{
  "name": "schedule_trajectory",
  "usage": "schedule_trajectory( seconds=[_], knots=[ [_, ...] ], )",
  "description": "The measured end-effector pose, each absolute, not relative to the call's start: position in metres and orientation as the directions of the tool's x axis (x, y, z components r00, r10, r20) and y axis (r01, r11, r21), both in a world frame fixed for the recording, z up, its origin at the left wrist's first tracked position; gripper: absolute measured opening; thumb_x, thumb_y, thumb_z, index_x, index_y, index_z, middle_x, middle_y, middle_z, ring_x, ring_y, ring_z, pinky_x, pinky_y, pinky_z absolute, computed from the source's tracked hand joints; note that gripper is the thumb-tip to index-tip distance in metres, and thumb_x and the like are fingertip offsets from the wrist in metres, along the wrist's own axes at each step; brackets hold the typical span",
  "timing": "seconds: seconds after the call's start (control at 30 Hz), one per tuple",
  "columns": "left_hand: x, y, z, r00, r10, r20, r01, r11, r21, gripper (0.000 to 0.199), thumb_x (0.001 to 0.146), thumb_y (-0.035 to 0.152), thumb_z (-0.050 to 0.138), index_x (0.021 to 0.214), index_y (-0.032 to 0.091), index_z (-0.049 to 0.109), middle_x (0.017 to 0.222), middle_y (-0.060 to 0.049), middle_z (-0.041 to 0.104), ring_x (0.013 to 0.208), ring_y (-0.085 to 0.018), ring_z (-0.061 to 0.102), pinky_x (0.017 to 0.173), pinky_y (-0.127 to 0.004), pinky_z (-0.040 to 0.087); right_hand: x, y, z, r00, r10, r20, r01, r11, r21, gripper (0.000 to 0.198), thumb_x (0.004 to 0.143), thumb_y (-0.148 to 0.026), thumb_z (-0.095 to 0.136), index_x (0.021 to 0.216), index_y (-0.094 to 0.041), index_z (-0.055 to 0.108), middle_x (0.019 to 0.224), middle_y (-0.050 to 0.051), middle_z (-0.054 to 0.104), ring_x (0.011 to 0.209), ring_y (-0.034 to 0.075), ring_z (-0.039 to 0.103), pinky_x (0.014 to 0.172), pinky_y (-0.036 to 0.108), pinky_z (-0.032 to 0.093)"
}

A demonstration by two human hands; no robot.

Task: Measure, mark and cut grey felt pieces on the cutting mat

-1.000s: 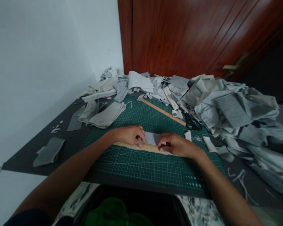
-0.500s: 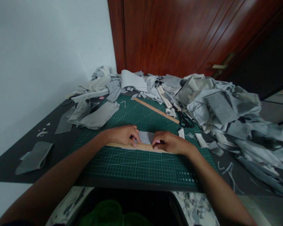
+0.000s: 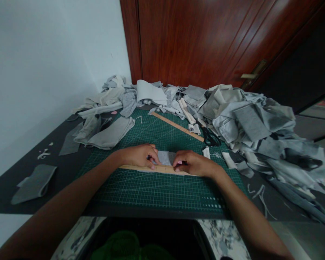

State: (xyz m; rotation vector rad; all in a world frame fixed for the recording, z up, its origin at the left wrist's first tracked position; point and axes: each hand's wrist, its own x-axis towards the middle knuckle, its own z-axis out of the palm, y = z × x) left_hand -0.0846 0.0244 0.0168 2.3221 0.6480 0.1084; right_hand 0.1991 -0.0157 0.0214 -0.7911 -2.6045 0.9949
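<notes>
Grey cloth (image 3: 166, 157) is lying flat between my hands on the green cutting mat (image 3: 157, 195), and a wooden ruler (image 3: 164, 168) is resting across its near side, with a pale edge showing just below the wood. In the head view, the only one I am getting, my left hand (image 3: 143, 155) is bending over the ruler, thumb on the wood and fingers curled narrow; whether they are pinching or only pressing, I cannot tell. My right hand (image 3: 191, 162) is closing its fingertips around a small pink piece (image 3: 180, 162), too small to make out, right at the ruler's upper edge. What has just been changing is mainly my gaze, swinging a little so that everything is sliding leftward in sight; against the mat, hands, ruler and cloth are keeping their places, so I am judging that the alignment is holding. Farther off, a second ruler (image 3: 178, 126) is lying slantwise, black scissors (image 3: 211, 138) are resting by its end, and a scrap heap (image 3: 251, 122) is spreading to the right.
</notes>
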Motion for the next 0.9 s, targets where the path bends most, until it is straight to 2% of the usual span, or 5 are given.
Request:
schedule_trajectory(
  seconds=[0.9],
  knots=[
    [-0.0844,0.0244,0.0155,0.88,0.465,-0.097,0.4,-0.616,0.679,0.021,0.079,0.023,0.081,0.1,0.025,0.081,0.081,0.0,0.068,0.087,-0.018,0.055,0.083,-0.027,0.038,0.2002,-0.014,0.0177,-0.818,0.574,0.031,0.396,0.602,-0.693,0.01,0.096,-0.022,0.065,0.096,-0.019,0.074,0.091,0.004,0.067,0.085,0.017,0.062,0.075,0.029,0.047]
  ],
)
